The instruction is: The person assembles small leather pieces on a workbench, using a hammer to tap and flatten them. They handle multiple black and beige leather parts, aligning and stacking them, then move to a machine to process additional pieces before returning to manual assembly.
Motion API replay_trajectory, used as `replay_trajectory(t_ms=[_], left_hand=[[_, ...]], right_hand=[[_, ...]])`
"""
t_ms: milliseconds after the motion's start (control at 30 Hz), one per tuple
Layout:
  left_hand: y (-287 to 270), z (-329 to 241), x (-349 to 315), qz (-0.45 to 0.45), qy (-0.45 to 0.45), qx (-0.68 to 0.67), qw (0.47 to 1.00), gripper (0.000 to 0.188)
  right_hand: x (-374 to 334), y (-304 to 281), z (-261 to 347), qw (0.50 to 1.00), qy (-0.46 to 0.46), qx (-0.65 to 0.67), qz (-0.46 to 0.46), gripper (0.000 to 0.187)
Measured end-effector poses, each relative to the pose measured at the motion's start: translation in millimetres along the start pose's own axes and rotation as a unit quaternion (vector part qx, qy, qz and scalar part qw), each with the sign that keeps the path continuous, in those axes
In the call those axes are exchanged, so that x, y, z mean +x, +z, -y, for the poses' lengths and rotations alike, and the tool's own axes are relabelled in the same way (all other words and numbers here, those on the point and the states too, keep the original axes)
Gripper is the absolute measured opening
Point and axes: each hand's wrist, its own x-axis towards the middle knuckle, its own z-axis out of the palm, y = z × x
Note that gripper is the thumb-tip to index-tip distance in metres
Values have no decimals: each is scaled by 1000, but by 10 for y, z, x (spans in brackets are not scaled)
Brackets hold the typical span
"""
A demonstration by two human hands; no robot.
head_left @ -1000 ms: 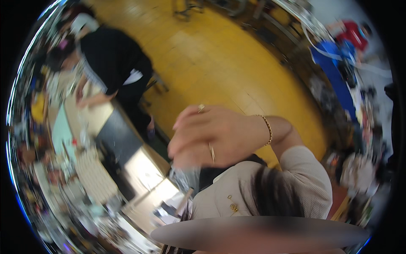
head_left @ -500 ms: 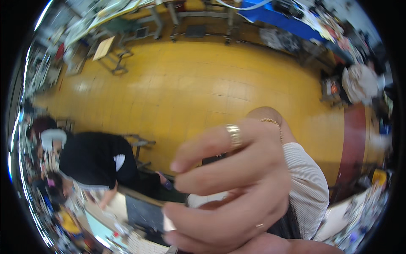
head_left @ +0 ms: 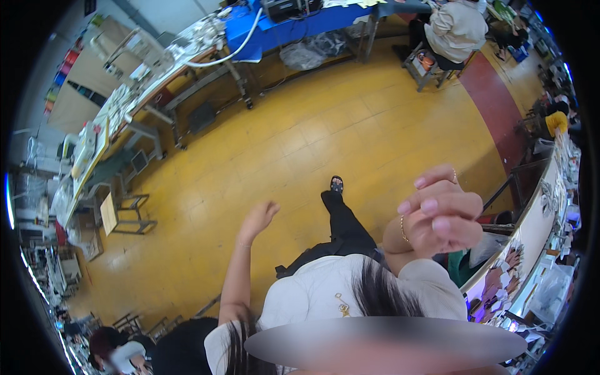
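My right hand (head_left: 440,215) is raised close to the camera with its fingers curled in; nothing shows inside it. It wears a ring, and a thin bracelet circles the wrist. My left hand (head_left: 257,217) hangs out to the side over the yellow floor (head_left: 325,137), loosely open and holding nothing. Below both hands I see my cream top (head_left: 325,294), my dark trousers and one sandalled foot (head_left: 336,184) stepping forward.
A long worktable (head_left: 534,231) covered with small items runs along the right. Workbenches (head_left: 144,94) and a blue-covered table (head_left: 300,22) line the far left and top. A stool (head_left: 122,215) stands at left. One person (head_left: 456,25) sits at top right, another (head_left: 115,350) at lower left.
The view has swung around across the room. My right hand has drawn back from the lens to the right, and my left arm has come into view.
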Motion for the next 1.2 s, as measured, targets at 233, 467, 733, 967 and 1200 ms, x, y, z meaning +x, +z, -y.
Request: replay_trajectory(t_ms=[233,467,733,967,1200], left_hand=[[-1932,-2838,833,254,593,-527,553,31],[-2631,-3941,1916,544,623,-434,358,17],[-2757,-4119,3827,426,745,-77,508,51],[-2925,-4092,5757,339,441,60,829,60],[-3071,-4046,6710,272,337,-41,900,60]], right_hand=[[153,-820,-1496,967,208,-149,-7,23],[425,-1118,-2840,942,304,-136,45,24],[756,-1142,-4717,918,331,-161,146,21],[1145,-1016,-6591,852,400,-221,255,15],[830,-944,-9104,748,650,53,123,21]])
